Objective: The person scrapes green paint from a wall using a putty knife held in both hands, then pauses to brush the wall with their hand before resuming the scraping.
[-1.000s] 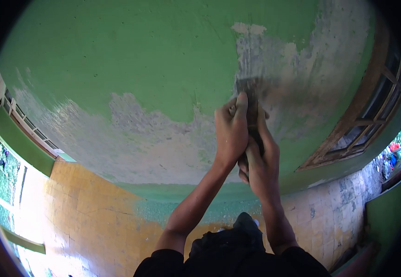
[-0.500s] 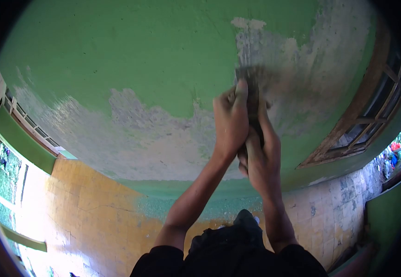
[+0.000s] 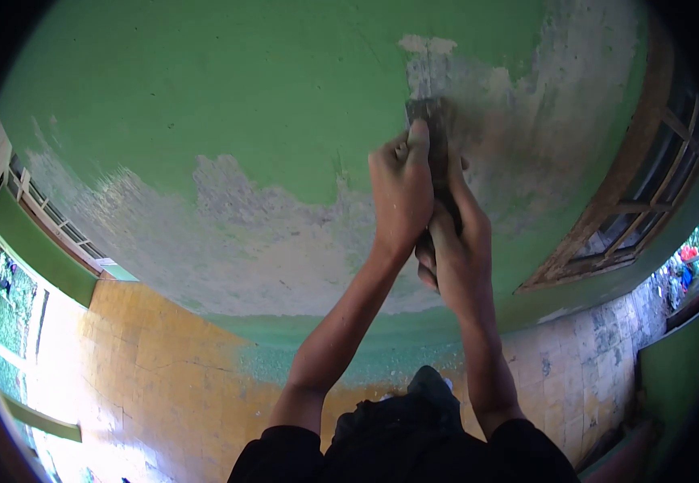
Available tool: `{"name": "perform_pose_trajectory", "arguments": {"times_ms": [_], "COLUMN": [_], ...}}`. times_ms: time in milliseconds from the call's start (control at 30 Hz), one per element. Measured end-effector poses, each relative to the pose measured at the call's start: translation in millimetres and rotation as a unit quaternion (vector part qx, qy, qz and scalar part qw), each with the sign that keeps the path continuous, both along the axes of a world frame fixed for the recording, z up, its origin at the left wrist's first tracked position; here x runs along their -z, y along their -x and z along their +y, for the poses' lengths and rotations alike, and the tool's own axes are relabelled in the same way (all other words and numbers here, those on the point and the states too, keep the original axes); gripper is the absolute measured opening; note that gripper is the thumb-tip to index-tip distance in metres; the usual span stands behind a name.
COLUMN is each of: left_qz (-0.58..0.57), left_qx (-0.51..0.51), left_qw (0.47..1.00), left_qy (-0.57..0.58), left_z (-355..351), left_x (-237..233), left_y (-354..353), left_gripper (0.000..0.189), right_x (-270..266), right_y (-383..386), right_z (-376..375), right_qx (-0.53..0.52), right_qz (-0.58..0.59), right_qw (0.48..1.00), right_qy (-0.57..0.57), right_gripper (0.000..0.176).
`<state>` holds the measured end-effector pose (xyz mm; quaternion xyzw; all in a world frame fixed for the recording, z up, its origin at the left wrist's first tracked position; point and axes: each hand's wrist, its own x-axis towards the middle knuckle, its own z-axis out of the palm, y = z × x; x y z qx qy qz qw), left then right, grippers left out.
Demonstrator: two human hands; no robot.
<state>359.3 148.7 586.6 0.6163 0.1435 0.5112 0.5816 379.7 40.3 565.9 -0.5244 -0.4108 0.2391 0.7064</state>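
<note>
Both hands grip a dark paint scraper, whose broad upper end lies against the wall at the edge of a stripped strip. My left hand is closed around its upper part, thumb stretched up along it. Lower down, my right hand wraps round the handle, most of which its fingers hide. Green paint covers the wall to the left of the tool. Bare, greyish-white patches with ragged paint edges spread below and to the right.
A wooden-framed window is set in the wall at right, and another window shows at far left. Yellowish floor tiles run along the wall's foot, with pale specks near it. Bright openings lie at left.
The scraper and both hands have shifted slightly upward along the wall. The blade end, blurred before, is sharper now. Both hands keep their hold.
</note>
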Motion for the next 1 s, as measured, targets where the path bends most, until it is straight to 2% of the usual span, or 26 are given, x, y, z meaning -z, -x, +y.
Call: {"name": "perform_pose_trajectory", "arguments": {"times_ms": [200, 300, 467, 600, 700, 800, 900, 1000], "left_qz": [0.01, 0.003, -0.002, 0.026, -0.045, -0.015, -0.032, -0.046], "left_qx": [-0.005, 0.014, 0.0, -0.011, -0.003, -0.044, 0.023, 0.021], "left_qw": [1.0, 1.0, 1.0, 0.999, 0.998, 0.999, 0.999, 0.998], "left_qy": [0.001, -0.005, -0.007, -0.031, 0.035, -0.028, 0.004, 0.046], "left_z": [3.8, 2.1, 2.6, 10.1, -3.2, 10.3, 8.8, 1.0], "left_x": [28.1, -4.5, 13.0, -9.8, 12.8, 9.5, -18.7, 13.9], "left_y": [-4.9, 1.0, -2.5, -0.5, -6.0, -10.6, -3.1, -3.1], "left_gripper": [0.048, 0.048, 0.047, 0.047, 0.047, 0.046, 0.045, 0.046], "right_x": [7.7, -4.8, 6.3, -9.4, 5.7, -6.2, -16.6, 7.3], "right_y": [0.6, 1.7, 0.0, -0.4, 1.3, -7.0, -4.1, 3.9], "right_z": [1.5, 0.2, 3.0, 3.9, 5.0, 7.2, 5.0, 3.0], "right_qx": [0.008, 0.005, 0.012, 0.003, 0.023, 0.019, 0.013, 0.031], "right_qz": [0.0, 0.01, -0.013, 0.003, -0.015, -0.04, -0.041, -0.046], "right_qw": [1.0, 1.0, 1.0, 1.0, 1.0, 0.999, 0.999, 0.998], "right_qy": [0.002, -0.003, -0.011, -0.012, -0.005, 0.002, -0.015, -0.007], "right_gripper": [0.063, 0.063, 0.063, 0.061, 0.061, 0.061, 0.06, 0.06]}}
